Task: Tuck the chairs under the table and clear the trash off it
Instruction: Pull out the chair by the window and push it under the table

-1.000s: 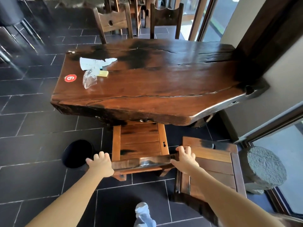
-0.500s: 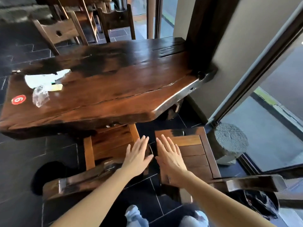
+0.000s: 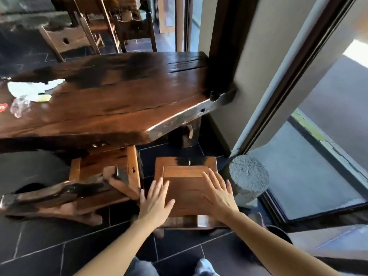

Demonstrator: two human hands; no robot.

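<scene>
Much of the scene is blurred, and the left end of the tabletop (image 3: 119, 100) is cut off by the frame edge. At that left end lies the trash: a white paper (image 3: 29, 88) with a torn edge, a small yellowish piece (image 3: 42, 98) just beside it, and a crumpled clear wrapper (image 3: 19, 106) nearer the front edge. A red sticker (image 3: 3, 107) at the far left is only partly in view, its mark unreadable.

Four chairs can be counted. Two stand at the near side: the left chair (image 3: 107, 168) has the front of its seat hidden under the tabletop's near edge, its backrest smeared by blur; the right chair (image 3: 185, 172) stands wholly clear of the tabletop, below its right corner, with most of its backrest covered by the arms. Two more chairs (image 3: 65, 41) stand beyond the far edge, one lighter and one darker (image 3: 135, 28), their seats out of sight behind the tabletop.

Both hands are spread wide and flat, holding nothing. The left hand (image 3: 155, 200) hovers over the left rear part of the right chair's seat; the right hand (image 3: 218, 193) over its right rear part. Whether the palms touch the wood cannot be told.

A rough grey stone block (image 3: 248, 176) stands just right of that chair, beside the glass door (image 3: 310, 172). Two knees show at the bottom edge, cut off.
</scene>
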